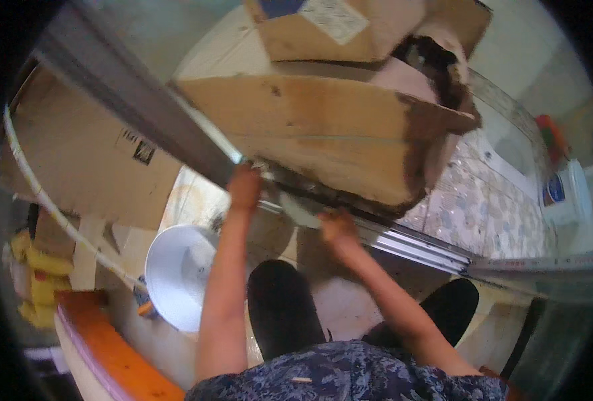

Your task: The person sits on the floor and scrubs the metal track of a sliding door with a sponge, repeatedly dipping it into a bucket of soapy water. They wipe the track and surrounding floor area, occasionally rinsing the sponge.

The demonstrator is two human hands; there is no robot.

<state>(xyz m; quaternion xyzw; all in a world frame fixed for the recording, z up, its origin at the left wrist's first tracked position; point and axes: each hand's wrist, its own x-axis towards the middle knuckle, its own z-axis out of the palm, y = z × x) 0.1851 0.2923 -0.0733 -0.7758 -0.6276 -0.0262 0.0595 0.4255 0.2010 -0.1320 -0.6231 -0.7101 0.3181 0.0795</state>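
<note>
My left hand (245,186) is at the foot of a grey sliding door panel (176,130), where the panel meets the floor track. Its fingers are bent at the panel's lower corner, and blur hides whether they grip anything. My right hand (339,231) is curled low over the metal sliding-door track (421,248), to the right of the left one. Between the hands lies a pale flat piece (296,210), too blurred to name. Whether the right fingers hold it, I cannot tell. Just beyond the track stands a stained cardboard box (316,115).
A white bucket (178,280) stands left of my left forearm. Flattened cardboard (91,150) and a pale hose (51,200) lie farther left. An orange-edged curved piece (121,351) is at the lower left. A white plastic tub (567,195) stands at the far right.
</note>
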